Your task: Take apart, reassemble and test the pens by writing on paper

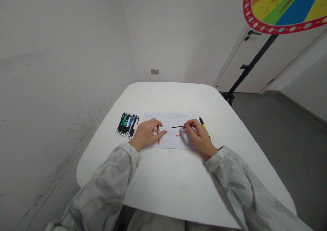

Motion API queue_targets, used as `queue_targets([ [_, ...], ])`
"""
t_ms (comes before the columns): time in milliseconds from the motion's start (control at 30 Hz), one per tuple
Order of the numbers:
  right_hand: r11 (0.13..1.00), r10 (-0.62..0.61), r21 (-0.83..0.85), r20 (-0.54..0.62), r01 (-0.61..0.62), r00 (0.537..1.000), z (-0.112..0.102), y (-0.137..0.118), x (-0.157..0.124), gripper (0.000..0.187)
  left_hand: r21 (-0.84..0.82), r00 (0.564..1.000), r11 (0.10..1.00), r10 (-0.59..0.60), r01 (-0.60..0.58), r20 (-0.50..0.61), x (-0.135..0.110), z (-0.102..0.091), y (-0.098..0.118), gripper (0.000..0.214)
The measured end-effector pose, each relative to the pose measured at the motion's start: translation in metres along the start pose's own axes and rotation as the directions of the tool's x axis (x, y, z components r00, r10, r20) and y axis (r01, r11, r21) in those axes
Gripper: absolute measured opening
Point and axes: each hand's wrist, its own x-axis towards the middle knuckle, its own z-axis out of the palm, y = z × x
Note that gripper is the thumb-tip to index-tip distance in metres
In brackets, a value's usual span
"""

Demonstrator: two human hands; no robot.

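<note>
Roughly at the centre of the frame, a thin black rod-like stick (176,126) juts leftward from the pinched fingertips of the right hand (200,136), its gripped end hidden by them. The left hand (146,133), left of centre, is half curled with thumb and forefinger apart; a narrow pinkish-red strip (158,142) shows there, partly covered by the thumb, and whether they touch I cannot tell. Below the stick is a small pinkish-red piece (178,135), too small to identify. The white paper sheet (168,143) on the white desk (168,176) bears illegible lines, and the right hand partly hides a yellow-and-black pen (202,123).
</note>
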Motion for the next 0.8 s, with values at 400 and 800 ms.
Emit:
queue_targets([
  [400,0.999,-0.035,-0.008,-0.043,0.035,0.998,0.001,0.003,0.001,0.022,-0.002,0.999,1.000,-0.027,0.027,0.017,0.000,0.005,-0.008,0.019],
  [800,0.974,-0.080,-0.221,-0.148,0.046,0.986,0.001,-0.007,-0.001,0.016,0.003,0.991,1.000,0.028,-0.028,-0.131,-0.002,-0.001,0.003,0.008],
])
